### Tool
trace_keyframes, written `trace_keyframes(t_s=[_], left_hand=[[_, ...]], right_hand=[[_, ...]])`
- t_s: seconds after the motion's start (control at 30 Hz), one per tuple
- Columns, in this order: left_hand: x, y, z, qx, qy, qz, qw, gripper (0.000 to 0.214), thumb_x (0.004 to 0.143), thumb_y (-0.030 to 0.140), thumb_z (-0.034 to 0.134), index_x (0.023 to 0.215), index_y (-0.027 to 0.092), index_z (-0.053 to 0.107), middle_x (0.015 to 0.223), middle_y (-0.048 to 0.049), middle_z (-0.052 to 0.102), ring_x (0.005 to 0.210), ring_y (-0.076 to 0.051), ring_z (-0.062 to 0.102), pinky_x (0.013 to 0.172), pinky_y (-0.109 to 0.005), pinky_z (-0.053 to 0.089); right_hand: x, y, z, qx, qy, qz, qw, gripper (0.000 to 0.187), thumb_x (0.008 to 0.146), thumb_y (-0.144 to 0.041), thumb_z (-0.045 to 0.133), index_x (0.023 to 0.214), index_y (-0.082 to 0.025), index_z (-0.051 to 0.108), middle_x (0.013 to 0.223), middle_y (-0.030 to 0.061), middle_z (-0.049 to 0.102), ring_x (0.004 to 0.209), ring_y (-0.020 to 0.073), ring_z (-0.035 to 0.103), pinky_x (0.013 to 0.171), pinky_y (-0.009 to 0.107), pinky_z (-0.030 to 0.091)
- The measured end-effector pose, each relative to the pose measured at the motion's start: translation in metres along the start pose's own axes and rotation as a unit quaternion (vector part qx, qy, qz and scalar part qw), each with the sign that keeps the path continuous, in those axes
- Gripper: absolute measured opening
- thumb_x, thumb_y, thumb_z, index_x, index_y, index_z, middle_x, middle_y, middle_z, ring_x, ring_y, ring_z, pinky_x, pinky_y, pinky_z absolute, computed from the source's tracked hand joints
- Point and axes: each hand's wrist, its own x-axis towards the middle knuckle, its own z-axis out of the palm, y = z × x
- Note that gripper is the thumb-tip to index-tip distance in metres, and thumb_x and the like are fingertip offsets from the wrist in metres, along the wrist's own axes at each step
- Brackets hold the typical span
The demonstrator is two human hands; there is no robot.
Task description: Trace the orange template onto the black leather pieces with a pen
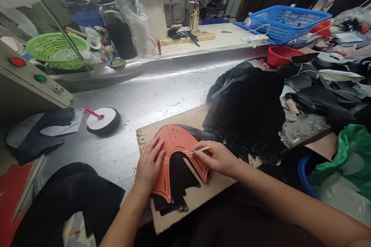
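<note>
An orange U-shaped template (176,139) with printed lines and slots lies over black material (179,170) on a brown board (199,200). My left hand (150,164) rests on the template's left side, fingers stretched out and pressing it flat. Between the fingers of my right hand (218,158) is a thin white pen (202,149) with a yellow end. Its tip meets the template's right arm, near the inner curve and some small slots. Beyond the board's far right corner rises a heap of black cut pieces (246,108).
A tape roll (102,121) with a pink pen stands on the metal table (127,96). More black pieces (66,185) lie at the near left. Behind are a green basket (55,50), a blue basket (286,27) and a red bowl (279,57). A green bag (344,154) sits at the right.
</note>
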Motion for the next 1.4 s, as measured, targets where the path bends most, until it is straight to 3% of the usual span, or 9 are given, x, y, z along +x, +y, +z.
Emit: trace_keyframes(t_s=[0.13,0.57,1.0,1.1,1.23,1.4], left_hand=[[0.001,0.000,-0.001,0.007,0.000,-0.001,1.000,0.037,0.090,0.039,0.041,0.118,0.022,0.060,0.132,-0.0079,0.056,0.122,-0.026,0.049,0.102,-0.048,0.040],[0.002,0.000,-0.001,0.017,-0.001,0.006,1.000,0.039,0.091,0.039,0.040,0.119,0.019,0.060,0.131,-0.0094,0.056,0.122,-0.025,0.050,0.103,-0.046,0.039],[0.003,0.000,-0.001,0.017,-0.003,0.003,1.000,0.038,0.091,0.040,0.040,0.118,0.022,0.060,0.132,-0.0081,0.056,0.121,-0.025,0.050,0.103,-0.046,0.040],[0.004,0.000,0.000,0.019,-0.005,0.000,1.000,0.039,0.090,0.041,0.041,0.118,0.023,0.060,0.132,-0.0074,0.056,0.122,-0.026,0.050,0.102,-0.047,0.040],[0.004,-0.001,0.000,0.021,-0.003,0.008,1.000,0.040,0.090,0.041,0.040,0.117,0.019,0.061,0.130,-0.0096,0.057,0.121,-0.026,0.050,0.103,-0.047,0.040],[0.004,-0.001,0.000,0.021,-0.004,0.009,1.000,0.040,0.090,0.041,0.040,0.118,0.020,0.060,0.131,-0.0086,0.057,0.121,-0.025,0.050,0.103,-0.046,0.040]], right_hand=[[0.009,0.011,-0.004,-0.024,-0.017,0.000,1.000,0.019,0.088,-0.023,0.046,0.088,-0.018,0.065,0.088,0.0047,0.069,0.083,0.0163,0.064,0.076,0.025,0.048],[0.014,0.014,0.003,-0.087,-0.028,-0.026,0.995,0.018,0.087,-0.022,0.049,0.087,-0.017,0.066,0.085,0.0061,0.069,0.081,0.0174,0.063,0.074,0.026,0.047],[0.025,0.012,0.008,-0.095,-0.030,0.013,0.995,0.017,0.087,-0.022,0.050,0.086,-0.017,0.066,0.086,0.0060,0.069,0.082,0.0177,0.063,0.076,0.027,0.046],[0.020,0.011,-0.002,-0.075,-0.027,0.024,0.997,0.020,0.089,-0.021,0.047,0.083,-0.017,0.066,0.087,0.0043,0.069,0.075,0.0141,0.063,0.071,0.023,0.046],[0.000,0.012,-0.018,-0.011,-0.078,0.029,0.996,0.017,0.088,-0.023,0.051,0.088,-0.017,0.066,0.083,0.0032,0.069,0.072,0.0134,0.064,0.067,0.022,0.047],[-0.023,0.015,-0.021,0.022,-0.087,-0.056,0.994,0.018,0.090,-0.025,0.050,0.089,-0.017,0.065,0.087,0.0062,0.069,0.082,0.0151,0.063,0.078,0.026,0.048]])
